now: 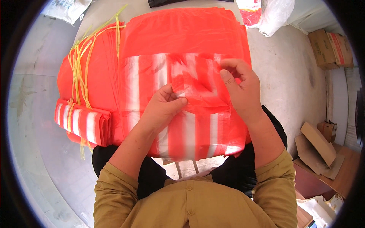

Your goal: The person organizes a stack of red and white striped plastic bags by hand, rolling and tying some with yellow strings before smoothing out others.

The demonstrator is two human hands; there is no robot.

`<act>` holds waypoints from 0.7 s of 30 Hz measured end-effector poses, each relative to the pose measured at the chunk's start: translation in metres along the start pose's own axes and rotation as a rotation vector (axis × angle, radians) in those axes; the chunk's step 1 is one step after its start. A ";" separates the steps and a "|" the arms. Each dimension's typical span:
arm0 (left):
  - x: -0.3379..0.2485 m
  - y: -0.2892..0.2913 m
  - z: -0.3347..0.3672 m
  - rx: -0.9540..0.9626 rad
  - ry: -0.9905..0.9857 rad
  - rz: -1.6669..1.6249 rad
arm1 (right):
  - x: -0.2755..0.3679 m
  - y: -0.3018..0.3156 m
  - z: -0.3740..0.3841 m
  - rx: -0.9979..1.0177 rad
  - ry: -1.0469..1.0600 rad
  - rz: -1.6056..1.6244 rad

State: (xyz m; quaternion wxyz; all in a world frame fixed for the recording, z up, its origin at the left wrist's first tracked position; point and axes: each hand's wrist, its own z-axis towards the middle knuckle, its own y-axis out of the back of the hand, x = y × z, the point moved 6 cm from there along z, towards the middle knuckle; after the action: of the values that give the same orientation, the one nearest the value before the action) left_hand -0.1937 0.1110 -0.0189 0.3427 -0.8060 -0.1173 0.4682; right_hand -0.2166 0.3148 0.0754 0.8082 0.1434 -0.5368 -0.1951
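A red-and-white striped plastic bag (pixel 195 129) lies over a stack of red plastic bags (pixel 182 28), its middle creased and partly raised. My left hand (pixel 164 106) pinches the bag's thin film between thumb and fingers near the centre. To the right and a little farther away, my right hand (pixel 242 81) has its thumb and curled fingers closed at the raised film. Its lower fingers are partly hidden, with red plastic showing beneath them. At the left, a folded striped bundle (pixel 80 122) is bound with yellow twine and touches neither hand.
Several yellow strands (pixel 81 64) hang across another red stack (pixel 102 57) at the left. White and clear plastic packaging (pixel 276 17) sits at the far right of the table. Cardboard boxes (pixel 329 49) stand against the right wall, and an opened carton (pixel 317 150) lies nearer.
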 end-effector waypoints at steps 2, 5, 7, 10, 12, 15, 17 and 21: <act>0.002 0.004 0.000 0.008 -0.004 -0.005 | 0.008 0.006 0.001 -0.085 0.101 -0.034; 0.003 0.009 0.001 0.030 -0.005 0.002 | 0.039 -0.012 -0.013 0.087 0.513 -0.334; 0.003 0.006 0.001 0.044 0.006 0.013 | 0.023 -0.035 -0.024 0.339 0.154 -0.144; 0.001 0.002 0.000 -0.025 -0.002 0.042 | 0.014 -0.042 -0.027 0.344 0.224 -0.164; 0.002 0.002 0.000 -0.013 0.016 0.028 | 0.010 -0.039 -0.025 0.322 0.182 -0.114; 0.002 0.001 -0.001 -0.029 0.013 0.004 | 0.005 -0.034 -0.020 0.294 0.133 -0.059; 0.009 0.015 0.001 0.012 -0.007 -0.017 | 0.005 -0.029 -0.016 0.291 0.129 -0.053; 0.004 0.007 0.000 0.034 -0.016 -0.008 | 0.011 0.002 0.000 0.027 0.039 -0.023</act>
State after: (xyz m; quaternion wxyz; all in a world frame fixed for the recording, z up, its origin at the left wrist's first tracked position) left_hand -0.1929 0.1079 -0.0264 0.3573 -0.7958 -0.1152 0.4752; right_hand -0.2126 0.3114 0.0848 0.8143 0.1645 -0.5217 -0.1943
